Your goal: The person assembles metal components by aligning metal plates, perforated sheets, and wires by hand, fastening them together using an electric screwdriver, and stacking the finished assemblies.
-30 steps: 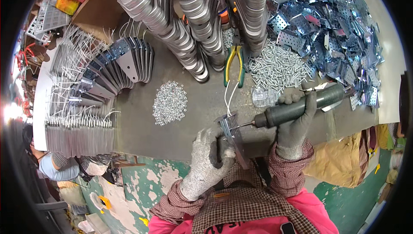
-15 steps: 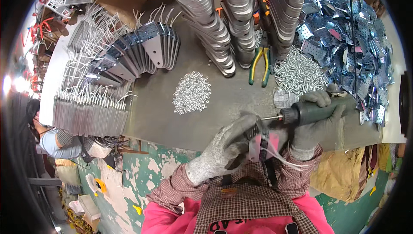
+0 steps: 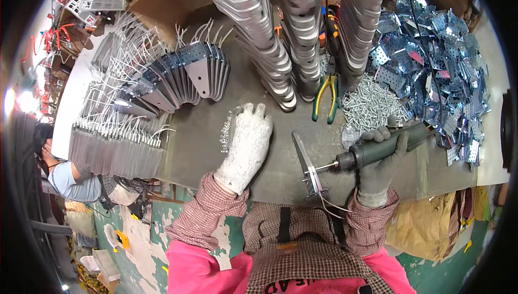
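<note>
The left hand [image 3: 247,145], in a pale knit glove, lies flat and spread with its fingers wide over a small heap of tiny silver fasteners [image 3: 225,128] on the grey workbench [image 3: 199,159], covering most of the heap and holding nothing that shows. The right hand [image 3: 382,156], in a grey glove, is closed around a dark green power screwdriver [image 3: 386,147], whose bit points left and meets a narrow metal bracket [image 3: 306,165] standing on edge near the front edge of the bench, with thin white wires [image 3: 330,203] trailing from its lower end toward the person's chest. Between the two hands is a bare strip of bench. Behind it the room is closed off: leaning stacks of grey metal plates [image 3: 270,45] reach down almost to the left fingertips, yellow-handled pliers [image 3: 326,95] lie just beyond, and a pile of silver screws [image 3: 372,99] sits near the screwdriver hand. A heap of perforated galvanised brackets [image 3: 437,56] crowds the right side up to the tool's rear end. Left of the spread hand, fanned and stacked wired plates [image 3: 156,86] fill the bench to its left edge.
</note>
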Motion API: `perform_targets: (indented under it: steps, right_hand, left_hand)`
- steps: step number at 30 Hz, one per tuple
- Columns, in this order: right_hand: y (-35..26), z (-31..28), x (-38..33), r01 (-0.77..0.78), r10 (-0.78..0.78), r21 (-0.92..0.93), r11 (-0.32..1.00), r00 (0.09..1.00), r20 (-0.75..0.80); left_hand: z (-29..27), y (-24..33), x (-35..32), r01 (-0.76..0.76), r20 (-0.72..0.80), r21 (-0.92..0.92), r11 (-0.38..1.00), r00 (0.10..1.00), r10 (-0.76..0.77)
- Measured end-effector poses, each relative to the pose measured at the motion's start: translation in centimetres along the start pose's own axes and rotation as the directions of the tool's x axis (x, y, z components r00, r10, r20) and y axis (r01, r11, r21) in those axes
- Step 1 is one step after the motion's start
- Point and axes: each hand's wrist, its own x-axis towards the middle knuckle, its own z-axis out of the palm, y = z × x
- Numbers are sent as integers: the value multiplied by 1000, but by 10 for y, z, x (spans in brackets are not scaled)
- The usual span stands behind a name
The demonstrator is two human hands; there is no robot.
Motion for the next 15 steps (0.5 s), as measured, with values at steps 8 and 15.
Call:
perform_targets:
  steps: [8,15]
  right_hand:
    - [2,4,0,-11,11,5,1000,1000,-24]
    - [3,2,2,-51,51,-9,999,998,-38]
  left_hand:
    - [12,-15,19,-147,-107,51,988,983,152]
    - [0,3,-21,-123,-69,-139,983,991,114]
